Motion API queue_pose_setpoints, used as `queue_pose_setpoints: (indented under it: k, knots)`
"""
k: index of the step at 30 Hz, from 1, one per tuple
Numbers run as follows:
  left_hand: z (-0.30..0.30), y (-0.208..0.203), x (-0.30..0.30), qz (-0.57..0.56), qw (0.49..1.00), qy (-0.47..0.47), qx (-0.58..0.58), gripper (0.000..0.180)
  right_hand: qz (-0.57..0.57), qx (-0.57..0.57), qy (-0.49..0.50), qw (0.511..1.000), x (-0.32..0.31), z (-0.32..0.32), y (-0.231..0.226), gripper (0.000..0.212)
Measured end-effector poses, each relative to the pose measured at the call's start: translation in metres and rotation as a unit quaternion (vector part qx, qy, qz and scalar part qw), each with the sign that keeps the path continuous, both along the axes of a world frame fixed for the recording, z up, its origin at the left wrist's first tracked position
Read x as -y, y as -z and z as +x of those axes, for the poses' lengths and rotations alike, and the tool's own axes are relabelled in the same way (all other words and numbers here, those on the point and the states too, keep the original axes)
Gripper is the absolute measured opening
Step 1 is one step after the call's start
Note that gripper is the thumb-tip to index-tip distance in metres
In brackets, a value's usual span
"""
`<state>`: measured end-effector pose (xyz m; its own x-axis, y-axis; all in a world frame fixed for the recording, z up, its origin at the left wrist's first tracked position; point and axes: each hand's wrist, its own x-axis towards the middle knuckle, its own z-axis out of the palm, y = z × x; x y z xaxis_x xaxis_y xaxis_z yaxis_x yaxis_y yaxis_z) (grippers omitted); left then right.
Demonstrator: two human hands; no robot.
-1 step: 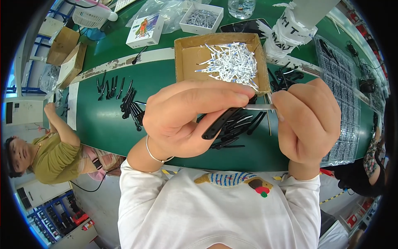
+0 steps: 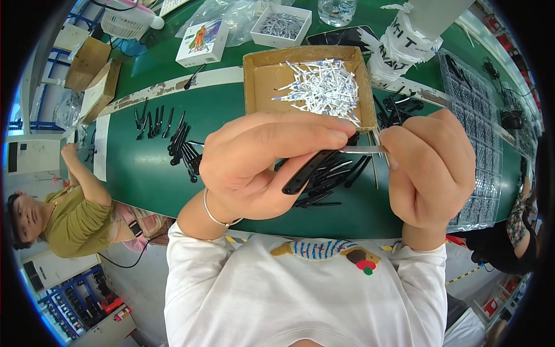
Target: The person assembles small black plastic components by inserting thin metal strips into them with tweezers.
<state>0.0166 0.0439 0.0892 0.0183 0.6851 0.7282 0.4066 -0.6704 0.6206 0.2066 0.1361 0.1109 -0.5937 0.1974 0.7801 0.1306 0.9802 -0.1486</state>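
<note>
My left hand [image 2: 266, 162] is shut on a slim black handle [image 2: 306, 172], held up close in front of me. A thin metal blade [image 2: 361, 149] sticks out of the handle toward the right. My right hand [image 2: 433, 168] pinches the far end of that blade between thumb and fingers. Below my hands a pile of similar black handles [image 2: 332, 179] lies on the green table [image 2: 144, 179]. Behind them a cardboard box [image 2: 260, 81] holds a heap of small silver and blue strips [image 2: 324, 87].
More black handles [image 2: 182, 147] lie scattered to the left. At the back stand a white box of metal parts [image 2: 282, 24], a small printed carton [image 2: 201, 36] and a tape-wrapped post [image 2: 407, 40]. A clear tray of dark parts [image 2: 474, 104] runs along the right. Another person [image 2: 75, 220] sits at the left.
</note>
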Motion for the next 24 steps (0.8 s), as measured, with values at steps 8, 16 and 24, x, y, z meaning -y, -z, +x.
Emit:
queue_pose_setpoints:
  k: [8, 16, 24]
  knots:
    - [-0.006, 0.003, -0.003, -0.004, 1.000, -0.004, 0.009, 0.012, -0.001, -0.015, -0.014, 1.000, -0.008, -0.008, 0.006, 0.025]
    - [-0.005, 0.002, 0.000, -0.009, 1.000, -0.010, -0.009, 0.011, 0.018, -0.018, -0.011, 1.000, -0.004, -0.008, 0.006, 0.025]
    - [0.005, -0.003, 0.003, 0.013, 0.997, -0.042, -0.061, 0.014, 0.067, 0.013, 0.010, 0.998, 0.006, 0.001, 0.002, 0.026]
